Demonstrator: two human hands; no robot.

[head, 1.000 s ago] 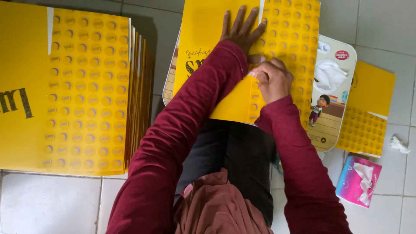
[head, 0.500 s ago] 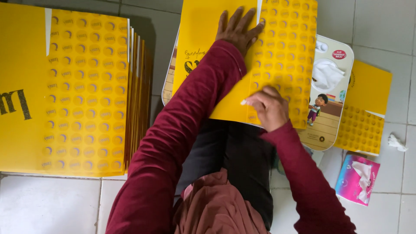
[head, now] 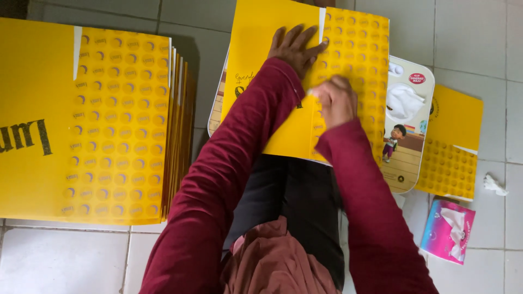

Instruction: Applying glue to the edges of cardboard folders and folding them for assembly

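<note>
A yellow sheet (head: 261,43), plain on its left part and dotted on its right, lies on a cartoon-printed board (head: 406,158) over my lap. My left hand (head: 294,48) rests flat on it with fingers spread, near the white seam between the plain and dotted parts. Just below, my right hand (head: 335,100) presses on the dotted part with fingers curled in. A small white bit shows at its fingertips; I cannot tell what it is. Both arms wear dark red sleeves.
A tall stack of the same yellow sheets (head: 109,130) lies on the tiled floor at the left. Another yellow sheet (head: 452,141) lies right of the board. A pink tissue pack (head: 448,231) and a crumpled white scrap (head: 493,184) lie at the lower right.
My right hand slid down the sheet toward its near edge, then back up to just below the left hand. The left hand stayed pressed on the sheet.
</note>
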